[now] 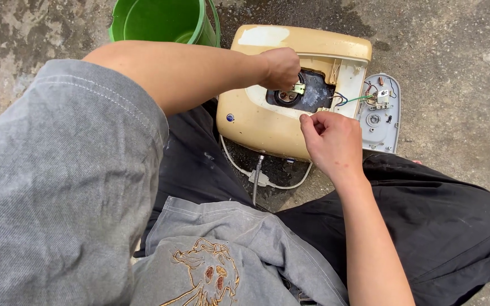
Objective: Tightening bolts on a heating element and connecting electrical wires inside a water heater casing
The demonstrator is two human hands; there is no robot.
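A person in a grey T-shirt with an embroidered skull motif (206, 276) and black trousers (443, 226) is crouching over a cream-coloured electric water heater (267, 122) lying on rough, stained concrete ground (455, 51), outdoors by the look of the light. Nearest the camera, the right hand (331, 139) is hovering at the casing's near edge, its fingers curled and its thumb and forefinger pinched together; whether anything small is sitting between them cannot be told. A white cable (245, 170) and a thin hose are trailing from the heater's underside across a damp patch of concrete between the person's knees. Just beyond, the left hand (282, 68) is reaching into the heater's dark open compartment (313, 93), closed into a loose fist over a small metal part (298, 88) beside a round fitting. Blue and green wires (350, 100) are running from the opening to the removed grey cover panel (382, 113), which is lying face-up just beside the heater on the right. Farthest back, a green plastic bucket (163, 20) is standing on the concrete, near the heater's top-left corner.
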